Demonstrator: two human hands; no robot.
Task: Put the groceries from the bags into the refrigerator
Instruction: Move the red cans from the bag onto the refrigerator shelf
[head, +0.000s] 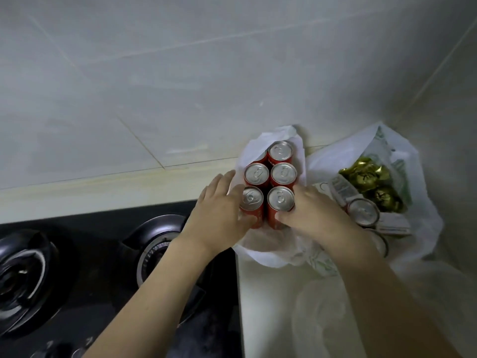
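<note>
The head view shows both hands closed around a cluster of red aluminium drink cans (269,184) with silver pull-tab tops. The left hand (222,215) presses its fingers against the near-left can and the side of the group, thumb curled under toward the front. The right hand (309,215) wraps the near-right can, thumb across its front and fingers round the far side. Neither hand is slack; both are grasping the cluster.

Five tops show, standing upright in two tight rows inside an open white plastic bag (258,250) on the pale desk (263,306). Whether a wrap binds the cans cannot be told. Full cans will be heavy as a group, rigid in the wall but smooth and slippery, and if they are loose they will likely slide apart; squeezing from both sides low on the bodies, or supporting from beneath, looks the safer hold. The bag film is thin, soft and crinkly, and may cling or lift with the load.

Just right sits a second white plastic bag with green print (387,156), holding crumpled gold foil packets (371,182), a flat white printed pack (343,192) and another silver-topped can (362,211). Left of the desk lies a black glass gas hob (77,254) with round burners. Grey wall tiles (180,73) rise behind. The refrigerator is not in view.
</note>
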